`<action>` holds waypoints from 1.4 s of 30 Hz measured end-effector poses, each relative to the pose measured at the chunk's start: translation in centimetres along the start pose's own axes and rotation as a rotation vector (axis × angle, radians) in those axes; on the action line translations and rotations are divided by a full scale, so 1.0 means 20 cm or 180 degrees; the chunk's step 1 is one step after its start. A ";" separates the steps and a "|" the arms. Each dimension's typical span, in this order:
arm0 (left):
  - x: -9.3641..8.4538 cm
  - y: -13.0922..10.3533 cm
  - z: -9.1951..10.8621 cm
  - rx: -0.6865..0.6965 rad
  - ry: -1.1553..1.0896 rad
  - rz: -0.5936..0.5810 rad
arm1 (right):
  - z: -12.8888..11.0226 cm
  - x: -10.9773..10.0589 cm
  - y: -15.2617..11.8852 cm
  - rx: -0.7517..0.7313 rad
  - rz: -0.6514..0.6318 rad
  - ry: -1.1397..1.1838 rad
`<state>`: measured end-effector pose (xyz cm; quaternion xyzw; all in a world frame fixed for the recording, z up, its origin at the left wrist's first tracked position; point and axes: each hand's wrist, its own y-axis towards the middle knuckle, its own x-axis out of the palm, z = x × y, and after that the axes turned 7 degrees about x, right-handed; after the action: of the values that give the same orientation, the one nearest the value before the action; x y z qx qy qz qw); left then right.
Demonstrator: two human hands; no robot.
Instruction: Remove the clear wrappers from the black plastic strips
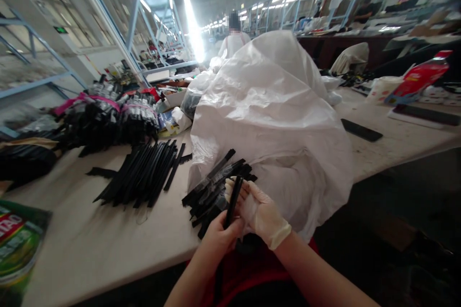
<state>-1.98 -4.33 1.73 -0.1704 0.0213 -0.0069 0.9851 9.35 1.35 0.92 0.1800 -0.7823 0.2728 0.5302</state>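
Note:
A narrow black strip (pixel 233 201) stands upright in front of me at the table's near edge. Bare and closed, my left hand (pixel 222 234) grips its lower part between thumb and fingers. My right hand (pixel 264 213) wears a thin pale glove with the fingertips bare or barely covered. Its curled fingers lie behind and around the strip's upper part; the palm is turned toward me. Just beyond both hands, a loose heap of black strips (pixel 212 187), some with clear plastic on them, lies against a big white plastic sheet (pixel 266 115).
A row of black strips (pixel 144 172) lies left on the table (pixel 82 230). Behind are bundles tied with pink bands (pixel 104 110). A green bag (pixel 18 244) sits at the left edge. Right are a dark phone (pixel 361 130) and a red-labelled bottle (pixel 423 76). A person (pixel 233 41) is beyond.

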 end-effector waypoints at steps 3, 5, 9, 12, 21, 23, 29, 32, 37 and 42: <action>0.02 -0.01 -0.03 -0.0110 -0.0150 0.0001 | -0.02 -0.04 -0.03 -0.0283 0.0016 -0.0614; -0.01 -0.02 -0.02 -0.0032 -0.0170 0.0123 | -0.03 -0.09 -0.06 -0.0498 0.0161 -0.1011; -0.07 -0.02 0.03 0.0406 0.0211 0.0413 | 0.02 -0.14 -0.09 0.0043 0.0120 -0.1486; -0.08 -0.02 0.04 0.0470 0.0461 0.0299 | 0.06 -0.14 -0.09 0.0480 -0.0049 -0.1989; -0.14 -0.14 -0.04 0.0236 0.0125 0.0145 | -0.01 -0.18 -0.02 -0.0179 0.0971 -0.0979; -0.16 -0.16 -0.06 0.0138 0.0179 0.0147 | -0.02 -0.18 -0.01 -0.0128 0.0991 -0.0829; -0.16 -0.18 -0.06 0.0024 0.0563 -0.0020 | -0.03 -0.15 -0.02 -0.0392 0.0947 -0.1270; -0.17 -0.17 -0.05 -0.0036 0.0622 -0.0045 | -0.07 -0.11 -0.05 -0.0532 0.0868 -0.2119; -0.23 -0.16 -0.06 -0.0031 0.0801 -0.0107 | -0.15 -0.10 -0.09 -0.0625 0.0552 -0.3147; -0.21 -0.16 -0.03 0.0377 0.1348 0.0077 | -0.09 -0.14 -0.10 -0.0233 0.0462 -0.3125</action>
<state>-6.27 -7.54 2.35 -0.1068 0.2293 -0.0320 0.9669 12.83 0.79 -0.63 0.2136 -0.9592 0.1645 0.0848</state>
